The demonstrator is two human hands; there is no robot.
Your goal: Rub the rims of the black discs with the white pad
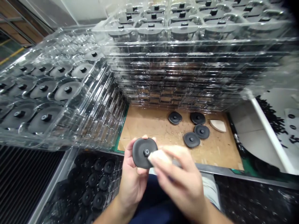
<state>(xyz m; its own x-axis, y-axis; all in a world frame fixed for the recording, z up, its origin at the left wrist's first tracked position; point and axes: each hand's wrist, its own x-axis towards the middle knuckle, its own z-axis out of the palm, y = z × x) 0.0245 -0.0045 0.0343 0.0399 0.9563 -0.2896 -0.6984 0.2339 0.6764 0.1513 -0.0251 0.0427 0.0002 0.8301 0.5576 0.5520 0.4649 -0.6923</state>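
My left hand is closed round a dark grey rounded plate with a small round stub at its centre. In my right hand I grip a whitish pad, pinched between thumb and fingers. The pad's tip meets the plate's face just right of the stub; blur and my fingers hide most of the pad. Beyond my hands, on a brown cardboard sheet, lie several loose plates like the held one, among them a plate nearest my right hand. A cream-coloured wedge-shaped piece rests at their right.
Clear plastic trays holding grey plates are stacked high at the back. Another tray stack stands left. A white bin with small black parts is on the right. A lower tray of dark round parts sits below the table edge.
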